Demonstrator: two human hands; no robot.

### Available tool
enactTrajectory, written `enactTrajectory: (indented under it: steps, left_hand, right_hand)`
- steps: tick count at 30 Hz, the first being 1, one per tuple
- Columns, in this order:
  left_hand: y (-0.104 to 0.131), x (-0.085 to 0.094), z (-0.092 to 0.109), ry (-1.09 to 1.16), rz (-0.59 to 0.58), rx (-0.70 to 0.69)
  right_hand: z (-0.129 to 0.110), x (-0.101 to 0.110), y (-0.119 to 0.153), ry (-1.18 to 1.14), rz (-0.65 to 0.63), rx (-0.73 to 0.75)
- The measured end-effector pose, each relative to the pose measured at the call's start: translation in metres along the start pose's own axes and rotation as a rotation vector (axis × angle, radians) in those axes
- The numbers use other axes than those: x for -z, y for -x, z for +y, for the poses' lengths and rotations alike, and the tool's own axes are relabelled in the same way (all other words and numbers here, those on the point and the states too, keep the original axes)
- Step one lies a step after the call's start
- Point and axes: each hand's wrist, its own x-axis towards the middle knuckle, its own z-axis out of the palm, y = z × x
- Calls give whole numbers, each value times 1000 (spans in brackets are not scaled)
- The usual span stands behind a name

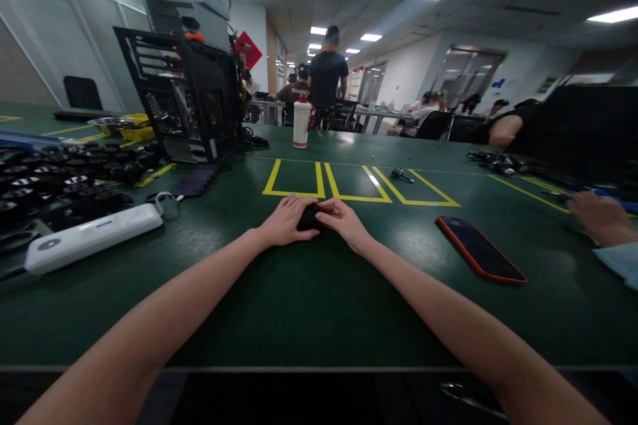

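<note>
Clearly, both hands are busy with one small thing. From where I stand, taking the middle taped frame (356, 198) on the green worktop (309, 319) as my mark, the small black object (308, 218) sits just in front of that frame and a little to its left, largely covered by fingers. The left hand (286, 220) is curled round it, fingers along the far side and thumb along the near one. The right hand (343, 220) has its thumb and fingertips drawn narrow at the object's right edge; whether they pinch it or merely rest there, I can't tell.

I'd judge the step in hand to be close, two-handed handling of that object. As I read it, the next move calls for a steady left hold while the right fingertips do the fine work, with no long reach needed. A small metallic piece (403, 176) lies untouched to the right of the middle taped frame, and a phone (481, 249) lies farther right and in front of it, well apart from both hands.
</note>
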Motion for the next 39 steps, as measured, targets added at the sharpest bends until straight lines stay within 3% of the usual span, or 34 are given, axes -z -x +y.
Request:
enactTrajectory:
  steps: [10, 22, 30, 35, 39]
  left_hand:
    - [1, -1, 0, -5, 9, 1]
    - [1, -1, -1, -1, -1, -13]
    - [1, -1, -1, -9, 13, -19]
    - [0, -3, -3, -8, 18, -31]
    - [1, -4, -4, -17, 25, -37]
  right_hand:
    - [3, 3, 2, -42, -86, 50]
    - [2, 2, 2, -30, -29, -44]
    - [1, 4, 5, -63, -92, 46]
    - [-1, 1, 5, -86, -27, -82]
    - [-1, -2, 2, -95, 26, -88]
